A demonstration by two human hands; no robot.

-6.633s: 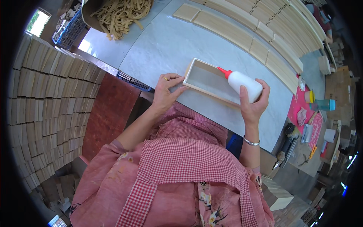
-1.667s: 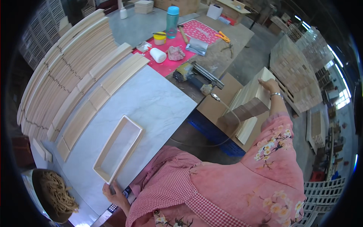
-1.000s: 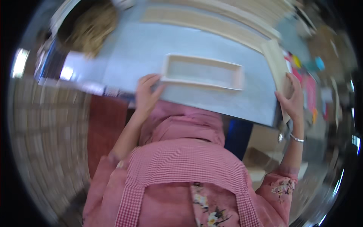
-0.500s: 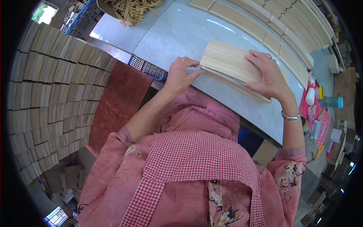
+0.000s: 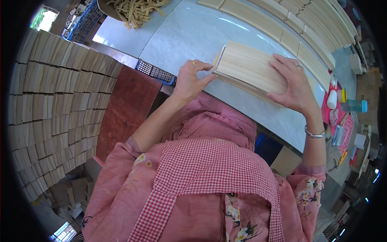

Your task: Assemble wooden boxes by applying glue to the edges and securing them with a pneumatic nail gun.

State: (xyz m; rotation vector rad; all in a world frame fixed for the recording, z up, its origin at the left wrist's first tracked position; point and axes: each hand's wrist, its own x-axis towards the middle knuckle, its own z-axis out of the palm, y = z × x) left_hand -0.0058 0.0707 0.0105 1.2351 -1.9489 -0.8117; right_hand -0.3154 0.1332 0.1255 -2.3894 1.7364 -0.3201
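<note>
A pale wooden panel lies over a shallow wooden box on the light table, with the box's near side and left end showing beneath it. At the box's near left corner, my left hand is closed, thumb and forefinger gripping the edge. My right hand spans the panel's right end, thumb on the near side and fingers across the top and far side. A thin dark gap runs along the panel's near and left edges. The inside of the box is hidden.
Behind the box, long rows of wooden pieces line the table. A heap of pale strips is at the far left. Tall stacks of wood blocks stand to the left. Bottles and small items sit at the right.
The panel has shifted right and sits more squarely over the box, covering more of it. My right hand moved slightly right with it; my left hand stayed at the corner.
</note>
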